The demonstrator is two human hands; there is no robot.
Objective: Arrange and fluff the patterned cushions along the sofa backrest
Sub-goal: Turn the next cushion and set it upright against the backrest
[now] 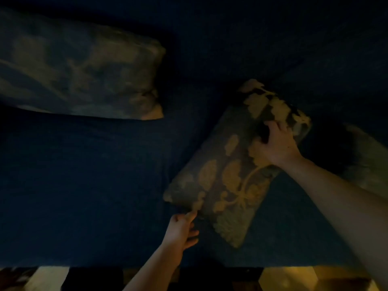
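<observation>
A patterned cushion with gold leaf shapes lies tilted on the dark blue sofa seat, its far end leaning toward the backrest. My right hand grips its upper right edge. My left hand pinches its lower left edge. A second patterned cushion rests against the backrest at the left, apart from both hands. A third cushion shows partly at the right edge, behind my right forearm. The scene is very dim.
The sofa's front edge runs along the bottom of the view. Below it lies a floor with light and dark patches.
</observation>
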